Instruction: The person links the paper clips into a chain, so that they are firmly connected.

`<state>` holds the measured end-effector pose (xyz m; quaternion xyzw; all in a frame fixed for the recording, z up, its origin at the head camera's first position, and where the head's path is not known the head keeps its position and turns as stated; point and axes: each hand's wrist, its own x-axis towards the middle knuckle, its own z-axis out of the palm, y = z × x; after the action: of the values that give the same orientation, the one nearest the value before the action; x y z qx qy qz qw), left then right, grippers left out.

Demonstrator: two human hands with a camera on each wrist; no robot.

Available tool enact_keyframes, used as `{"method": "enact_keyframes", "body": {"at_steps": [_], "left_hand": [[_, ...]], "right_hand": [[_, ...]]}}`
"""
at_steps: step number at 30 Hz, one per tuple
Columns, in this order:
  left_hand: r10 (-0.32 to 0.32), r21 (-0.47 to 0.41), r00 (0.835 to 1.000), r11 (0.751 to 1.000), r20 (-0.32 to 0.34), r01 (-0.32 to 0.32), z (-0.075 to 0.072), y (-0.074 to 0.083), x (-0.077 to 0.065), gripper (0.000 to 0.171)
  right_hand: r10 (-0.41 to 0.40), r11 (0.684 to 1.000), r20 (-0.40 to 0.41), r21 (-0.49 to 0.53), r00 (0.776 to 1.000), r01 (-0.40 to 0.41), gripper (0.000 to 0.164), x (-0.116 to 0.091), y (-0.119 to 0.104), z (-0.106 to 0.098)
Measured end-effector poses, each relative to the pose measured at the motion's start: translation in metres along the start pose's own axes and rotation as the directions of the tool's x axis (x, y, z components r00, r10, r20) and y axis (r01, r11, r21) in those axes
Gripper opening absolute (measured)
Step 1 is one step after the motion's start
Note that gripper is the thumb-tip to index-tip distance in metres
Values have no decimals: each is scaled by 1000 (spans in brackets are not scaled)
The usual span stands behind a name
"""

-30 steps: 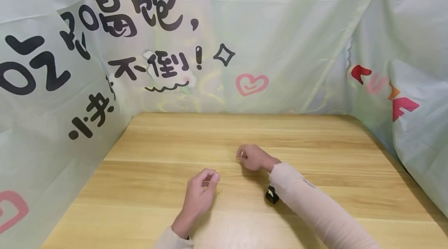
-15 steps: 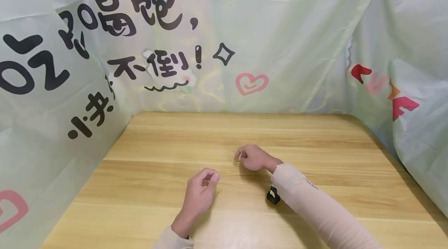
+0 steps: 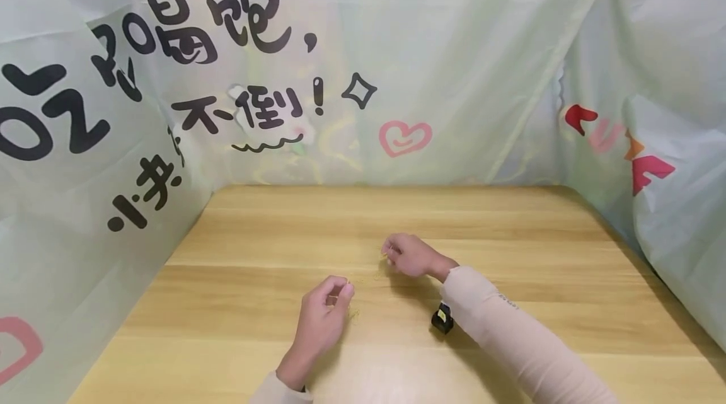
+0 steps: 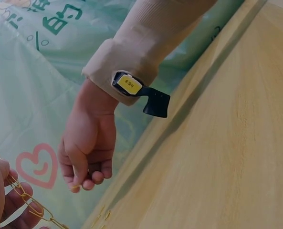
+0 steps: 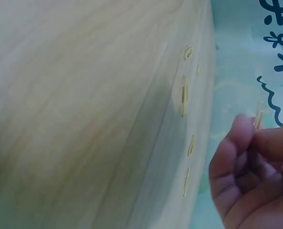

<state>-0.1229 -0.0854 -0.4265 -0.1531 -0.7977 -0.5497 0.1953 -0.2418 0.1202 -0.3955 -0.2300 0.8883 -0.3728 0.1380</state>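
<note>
My left hand (image 3: 324,311) pinches one end of a chain of linked yellow paper clips (image 4: 49,213). The chain hangs past its fingers toward the wooden table (image 3: 255,227). Further forward and to the right, my right hand (image 3: 411,255) holds a single paper clip (image 5: 259,114) between thumb and fingertips, its wire sticking up in the right wrist view. The other right fingers are curled in. Several loose paper clips (image 5: 184,95) lie on the table beside and below this hand. The two hands are apart.
A black camera mount (image 3: 442,318) with a yellow label sits at the right cuff, low over the table. Pale printed curtains (image 3: 465,76) hang behind the table and along both sides.
The right fingertips, reaching down among the loose clips before, are now drawn together and slightly raised. My left hand stays in place with the chain. The head view has shifted slightly.
</note>
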Motion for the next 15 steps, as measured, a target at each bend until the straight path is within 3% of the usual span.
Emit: {"method": "enact_keyframes", "body": {"at_steps": [9, 15], "left_hand": [[-55, 4, 998, 998, 12, 55, 0, 2, 3, 15], [-70, -4, 998, 998, 7, 70, 0, 2, 2, 14]], "right_hand": [[-36, 988, -76, 150, 996, 48, 15, -2, -7, -4], [-69, 988, -93, 131, 993, 81, 14, -5, -10, -5]]}}
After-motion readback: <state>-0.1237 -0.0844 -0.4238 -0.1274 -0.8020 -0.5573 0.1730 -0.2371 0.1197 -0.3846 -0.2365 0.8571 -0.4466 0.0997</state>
